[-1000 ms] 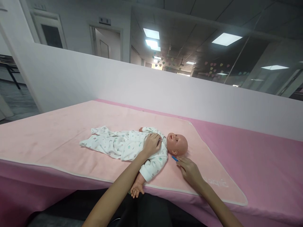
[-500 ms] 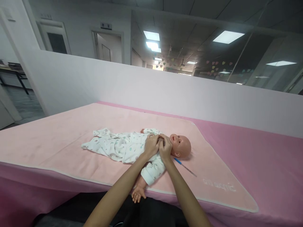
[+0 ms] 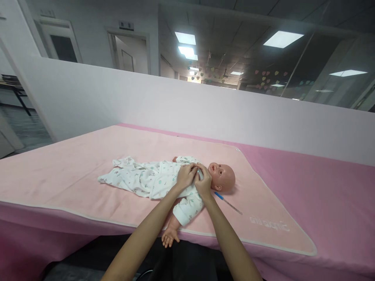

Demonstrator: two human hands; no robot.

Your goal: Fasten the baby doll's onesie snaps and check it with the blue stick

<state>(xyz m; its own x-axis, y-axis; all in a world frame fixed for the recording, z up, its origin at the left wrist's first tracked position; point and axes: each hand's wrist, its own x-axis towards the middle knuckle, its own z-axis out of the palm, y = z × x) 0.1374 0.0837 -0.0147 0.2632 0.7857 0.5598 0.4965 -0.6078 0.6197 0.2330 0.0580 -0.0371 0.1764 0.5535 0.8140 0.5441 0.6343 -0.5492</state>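
A baby doll (image 3: 224, 178) lies on its back with its head to the right, dressed in a white patterned baby outfit (image 3: 164, 177). My left hand (image 3: 186, 175) rests on the upper chest, fingers closed on the outfit's front edge. Close beside it below the doll's chin, my right hand (image 3: 203, 182) also pinches the cloth. A bit of the fabric shows between the two hands; the exact spot under the fingertips is hidden. One bare doll hand (image 3: 170, 236) sticks out of its sleeve over the near table edge.
A thin stick with a blue end (image 3: 227, 202), perhaps a thermometer, lies near the doll's head. Under the doll is a peach mat (image 3: 73, 168) on a pink table cover (image 3: 331, 187). A white low wall (image 3: 205, 109) with glass above stands behind.
My fingers have shifted slightly at the collar, and a little more cloth shows between my hands. The whole view has moved a little; the doll lies as before.
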